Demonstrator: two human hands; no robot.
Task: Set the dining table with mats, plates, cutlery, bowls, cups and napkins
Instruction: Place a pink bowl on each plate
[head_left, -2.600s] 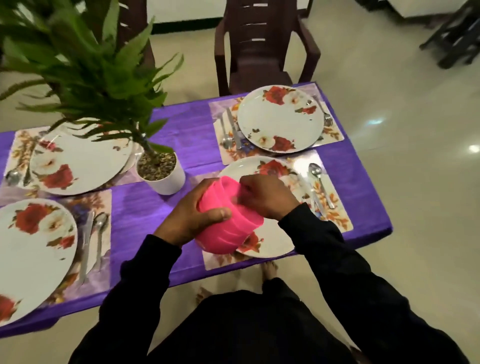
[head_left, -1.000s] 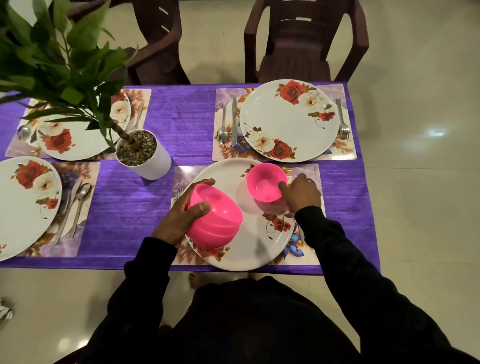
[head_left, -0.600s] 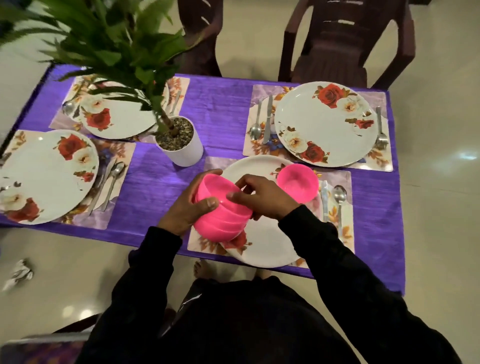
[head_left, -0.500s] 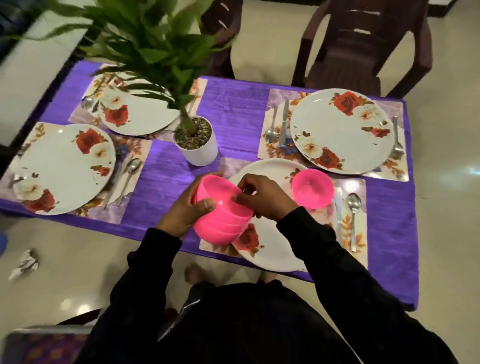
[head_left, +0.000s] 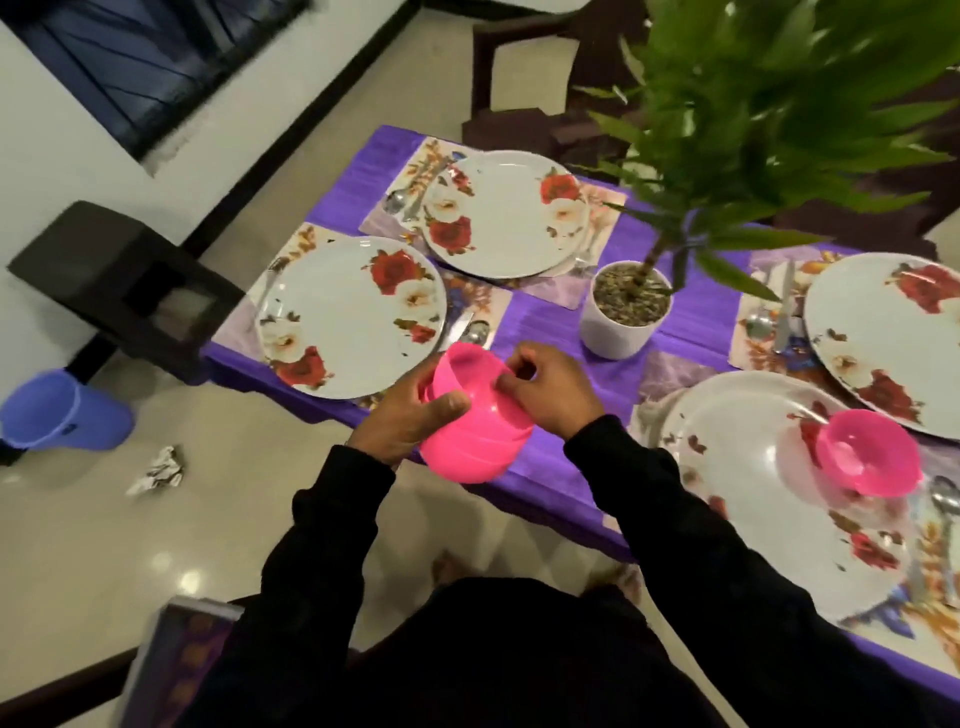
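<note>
Turning leftward since half a second ago: view now centres on the bowl-less near-left plate; one place served, three judged outstanding. Left hand: fingers wrapped round the stack of pink bowls, tilted. Right hand: fingers pinching the top rim. Far right of them: placed pink bowl on its plate.

Dim indoor light, motion blur throughout, glare spots on floor.

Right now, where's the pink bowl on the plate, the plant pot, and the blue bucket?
pink bowl (head_left: 866, 453): head view, inside of the bowl.
plant pot (head_left: 618, 332): head view, white front wall.
blue bucket (head_left: 62, 413): head view, its side.
</note>
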